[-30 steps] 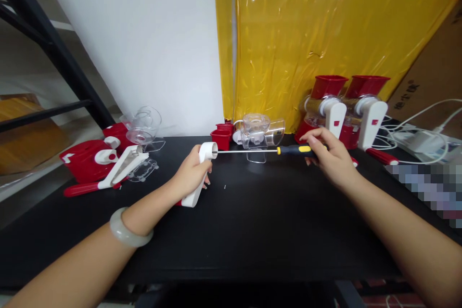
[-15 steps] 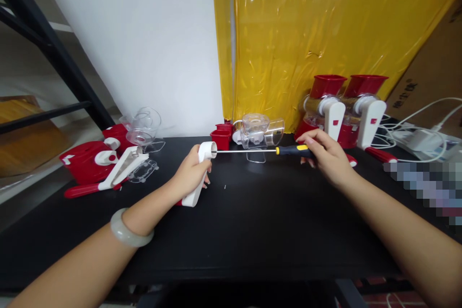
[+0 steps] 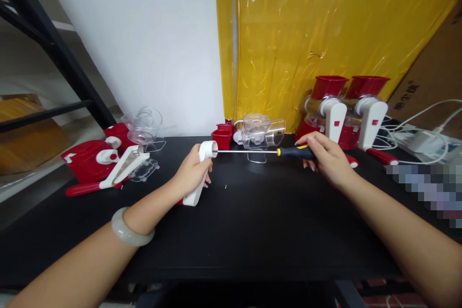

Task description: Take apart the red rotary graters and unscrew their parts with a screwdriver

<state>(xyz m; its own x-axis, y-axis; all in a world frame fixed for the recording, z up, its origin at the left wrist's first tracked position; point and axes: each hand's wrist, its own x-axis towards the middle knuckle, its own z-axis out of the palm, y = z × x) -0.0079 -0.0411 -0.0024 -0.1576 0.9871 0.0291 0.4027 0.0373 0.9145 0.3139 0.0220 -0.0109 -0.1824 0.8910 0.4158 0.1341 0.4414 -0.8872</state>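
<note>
My left hand (image 3: 191, 171) is wrapped round a white crank handle (image 3: 208, 149), its round socket facing right and a bit of red showing at its lower end. In my right hand (image 3: 325, 156) is a screwdriver (image 3: 296, 152) with a black and yellow grip, held level. Its long metal shaft runs left, and the tip sits inside the socket's opening; what it touches in there is hidden. Behind the shaft stand a clear plastic housing (image 3: 256, 130) and a small red hopper (image 3: 221, 138).
Red grater bases (image 3: 90, 161) and another crank handle (image 3: 122, 168) lie at the left, near clear plastic parts (image 3: 144, 125). Two assembled rotary graters (image 3: 330, 106) stand at the back right. White cables (image 3: 429, 130) run beside them. A tiny white bit lies on the black table (image 3: 252, 231).
The grip of the screwdriver has turned slightly, and the fingers of my right hand have shifted on it. The crank handle stays in my left hand.
</note>
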